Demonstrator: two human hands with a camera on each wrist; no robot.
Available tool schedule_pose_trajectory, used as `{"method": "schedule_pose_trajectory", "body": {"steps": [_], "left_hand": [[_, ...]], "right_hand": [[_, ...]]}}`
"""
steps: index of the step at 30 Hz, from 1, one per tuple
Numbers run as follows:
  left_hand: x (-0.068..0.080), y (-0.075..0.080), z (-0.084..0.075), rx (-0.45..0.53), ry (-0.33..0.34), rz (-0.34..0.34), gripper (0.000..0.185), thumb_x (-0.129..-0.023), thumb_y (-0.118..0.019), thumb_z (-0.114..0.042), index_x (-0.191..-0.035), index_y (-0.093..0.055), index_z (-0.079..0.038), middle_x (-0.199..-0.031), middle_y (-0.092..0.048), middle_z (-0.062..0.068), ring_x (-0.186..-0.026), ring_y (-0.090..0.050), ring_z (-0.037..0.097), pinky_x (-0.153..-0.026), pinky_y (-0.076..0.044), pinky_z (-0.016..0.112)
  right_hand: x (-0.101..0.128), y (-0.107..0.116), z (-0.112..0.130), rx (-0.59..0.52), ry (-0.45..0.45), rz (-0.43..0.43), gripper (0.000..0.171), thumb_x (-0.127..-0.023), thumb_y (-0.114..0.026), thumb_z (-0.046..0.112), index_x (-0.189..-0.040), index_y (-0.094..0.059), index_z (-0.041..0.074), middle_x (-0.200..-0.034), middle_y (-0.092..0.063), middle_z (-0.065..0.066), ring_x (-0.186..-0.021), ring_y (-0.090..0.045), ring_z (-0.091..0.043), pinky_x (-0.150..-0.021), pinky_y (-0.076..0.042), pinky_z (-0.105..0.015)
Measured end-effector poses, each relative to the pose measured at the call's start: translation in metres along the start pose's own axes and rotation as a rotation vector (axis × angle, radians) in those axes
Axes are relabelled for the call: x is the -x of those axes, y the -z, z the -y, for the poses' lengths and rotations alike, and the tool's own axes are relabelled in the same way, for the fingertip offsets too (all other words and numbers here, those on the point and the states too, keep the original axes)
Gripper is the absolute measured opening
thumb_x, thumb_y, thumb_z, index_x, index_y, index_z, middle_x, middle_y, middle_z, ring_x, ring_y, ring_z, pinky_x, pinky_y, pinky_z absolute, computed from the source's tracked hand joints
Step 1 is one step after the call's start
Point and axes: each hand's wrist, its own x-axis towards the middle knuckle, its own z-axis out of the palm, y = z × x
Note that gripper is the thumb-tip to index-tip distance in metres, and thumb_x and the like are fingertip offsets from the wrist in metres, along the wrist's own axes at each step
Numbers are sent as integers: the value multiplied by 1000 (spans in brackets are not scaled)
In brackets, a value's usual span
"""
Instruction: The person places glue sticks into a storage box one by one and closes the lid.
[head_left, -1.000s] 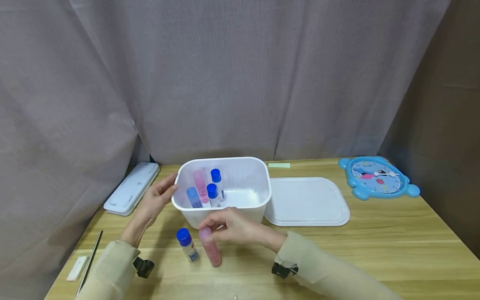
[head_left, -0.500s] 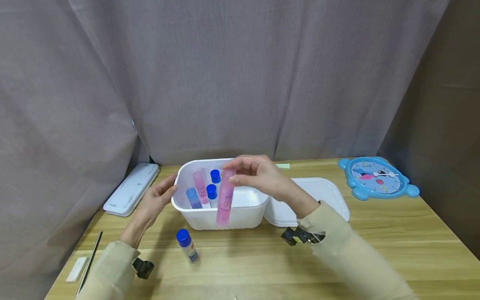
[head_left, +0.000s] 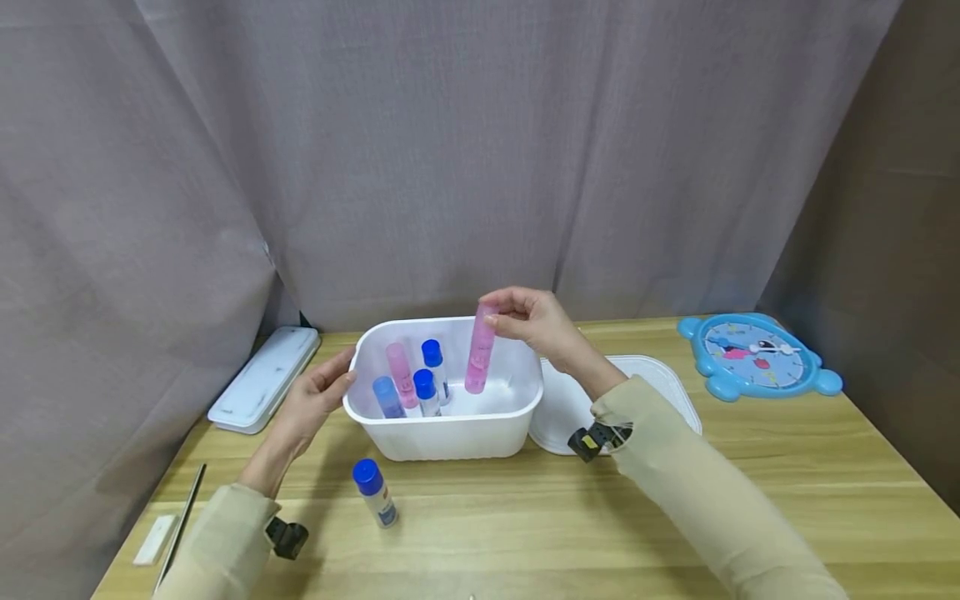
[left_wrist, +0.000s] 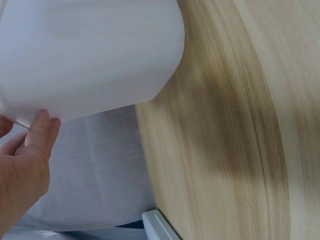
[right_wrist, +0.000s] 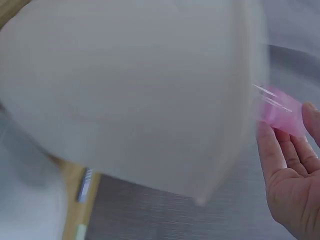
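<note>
From here I count one pink bottle (head_left: 481, 354) pinched in the right hand's grip (head_left: 542, 323) at the mouth of one white bin (head_left: 453, 439). Four bottles (head_left: 401, 373) sit inside (one pink, three blue-capped); one blue-capped bottle (head_left: 377, 495) stands on the worktop (head_left: 795, 500). The left hand's grip (head_left: 306, 402) holds the bin's edge.

The fingers (left_wrist: 38, 130) of the left hand (left_wrist: 25, 170) pinch the edge of a rounded white plastic bin (left_wrist: 95, 52); around it show a light-brown wood-grain bench (left_wrist: 220, 145), grey woven cloth (left_wrist: 95, 170) and part of a pale, straight-edged case (left_wrist: 159, 227)
</note>
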Motion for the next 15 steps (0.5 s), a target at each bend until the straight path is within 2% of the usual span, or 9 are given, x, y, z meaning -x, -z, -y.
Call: {"method": "schedule_pose_trajectory", "body": {"steps": [4,10,15], "left_hand": [[1,0,0,4,-1,1,51,-99,-49,-17,-144,-33,0,-145,-38,21,-121,-48,15,-89,-49,16],[0,1,0,7,-8,7,53,-99,-49,-19,-145,-32,0,-147,-36,21,-118,-49,7,-89,-48,15],[-2,1,0,12,1,3,52,-99,-49,-18,-145,-32,-1,-147,-37,19,-123,-47,15,-89,-48,16]], "right_hand": [[-10,-9,-16,169,-24,73,28,-89,-64,7,-116,-63,1,-106,-66,-14,-90,-62,-17,-82,-55,-27],[-21,-19,-31,267,29,172,27,-85,-65,-2,-112,-64,-4,-102,-68,-18,-93,-63,-24,-83,-55,-30],[-24,-24,-32,332,5,194,28,-84,-66,-3,-112,-64,-3,-104,-68,-18,-97,-64,-26,-86,-54,-30]]}}
